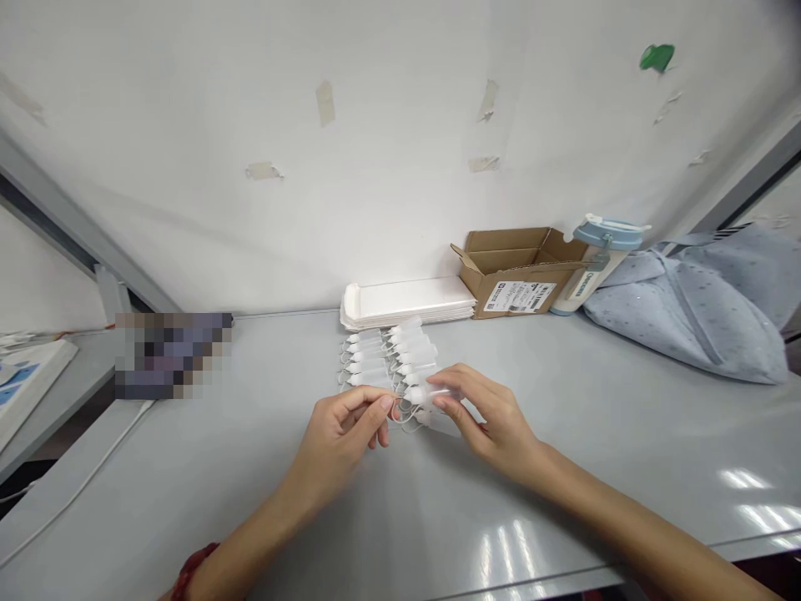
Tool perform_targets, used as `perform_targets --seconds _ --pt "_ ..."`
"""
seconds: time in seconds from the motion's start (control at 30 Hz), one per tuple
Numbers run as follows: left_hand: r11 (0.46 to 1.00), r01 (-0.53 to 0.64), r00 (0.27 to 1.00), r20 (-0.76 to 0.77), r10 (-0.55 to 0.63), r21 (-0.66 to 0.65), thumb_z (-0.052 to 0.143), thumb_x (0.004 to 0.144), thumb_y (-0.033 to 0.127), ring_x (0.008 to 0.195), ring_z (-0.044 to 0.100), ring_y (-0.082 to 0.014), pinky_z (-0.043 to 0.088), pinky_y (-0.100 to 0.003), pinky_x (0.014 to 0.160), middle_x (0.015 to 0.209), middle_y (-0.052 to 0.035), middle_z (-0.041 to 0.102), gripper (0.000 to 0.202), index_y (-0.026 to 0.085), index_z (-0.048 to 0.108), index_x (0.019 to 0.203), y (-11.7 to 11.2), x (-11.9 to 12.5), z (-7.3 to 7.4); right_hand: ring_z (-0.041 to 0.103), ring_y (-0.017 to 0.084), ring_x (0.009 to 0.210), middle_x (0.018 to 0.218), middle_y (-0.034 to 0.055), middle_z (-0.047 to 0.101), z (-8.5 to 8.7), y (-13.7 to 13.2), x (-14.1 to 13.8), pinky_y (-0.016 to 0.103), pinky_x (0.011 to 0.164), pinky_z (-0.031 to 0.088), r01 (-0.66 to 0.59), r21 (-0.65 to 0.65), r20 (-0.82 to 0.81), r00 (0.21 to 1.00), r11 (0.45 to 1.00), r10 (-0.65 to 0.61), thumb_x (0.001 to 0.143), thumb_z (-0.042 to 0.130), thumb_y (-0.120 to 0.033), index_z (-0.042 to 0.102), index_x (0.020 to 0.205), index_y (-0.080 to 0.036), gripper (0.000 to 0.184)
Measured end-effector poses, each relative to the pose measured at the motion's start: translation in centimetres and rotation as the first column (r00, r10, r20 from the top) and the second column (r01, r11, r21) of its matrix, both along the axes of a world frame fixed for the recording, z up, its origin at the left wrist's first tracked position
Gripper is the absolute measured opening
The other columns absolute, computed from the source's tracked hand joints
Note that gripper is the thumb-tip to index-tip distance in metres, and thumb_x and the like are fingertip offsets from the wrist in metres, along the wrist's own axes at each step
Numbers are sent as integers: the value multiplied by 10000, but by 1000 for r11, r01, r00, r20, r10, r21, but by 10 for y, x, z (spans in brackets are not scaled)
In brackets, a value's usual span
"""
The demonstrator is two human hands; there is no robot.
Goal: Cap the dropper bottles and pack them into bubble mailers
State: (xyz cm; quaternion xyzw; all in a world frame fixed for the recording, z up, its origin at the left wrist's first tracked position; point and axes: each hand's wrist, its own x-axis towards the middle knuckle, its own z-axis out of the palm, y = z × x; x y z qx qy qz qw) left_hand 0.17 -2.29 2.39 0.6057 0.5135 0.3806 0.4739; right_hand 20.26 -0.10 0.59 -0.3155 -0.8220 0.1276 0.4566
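My right hand [485,413] grips a small translucent white tube [431,392] with a pointed white end and a thin cord loop. The fingertips of my left hand [350,421] pinch the white cord [405,412] at the tube's pointed end. Beneath and behind my hands, several similar tubes [414,349] lie on the grey table in two columns, their cord loops toward the left. Another tube [438,420] lies just under my right fingers, partly hidden by them.
Behind the tubes lies a stack of flat white boxes [410,300]. An open cardboard box [519,280], a white bottle with a blue lid [591,267] and a pale blue bag [676,309] stand along the wall. A white cable [81,497] crosses the table's left side, near a blurred-out object [172,355].
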Motion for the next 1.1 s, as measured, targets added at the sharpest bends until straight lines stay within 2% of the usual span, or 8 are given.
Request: perform_targets --seconds 0.3,0.57,0.73,1.1 --pt "1000 0 1000 3 0 -22 508 840 387 534 494 -115 399 -222 540 522 26 524 281 178 620 689 -1 4 0 579 145 742 839 52 597 -7 -2 -5 249 623 490 14 27 -22 1000 1000 -14 897 451 -123 529 1062 -192 195" --pt "998 50 998 -30 -51 -38 505 841 344 534 502 -109 393 -219 548 532 30 529 251 174 601 684 -2 2 -1 569 150 734 851 72 586 -7 -3 -3 256 605 487 -76 30 3 997 997 76 903 437 -111 518 1089 -179 213" --pt "993 107 994 -13 -108 -48 479 855 324 538 519 -110 406 -227 551 575 31 532 227 174 576 715 -1 3 -3 568 154 730 861 88 592 -9 -3 -2 262 596 491 -89 31 33 996 996 88 912 425 -120 507 1105 -159 213" --pt "987 155 979 -126 -159 -42 435 894 339 567 521 -118 396 -235 562 592 30 550 247 194 579 755 5 -2 -10 570 173 792 900 120 602 -11 -2 -2 297 660 520 -123 116 126 986 986 108 913 425 -108 472 1154 -134 247"
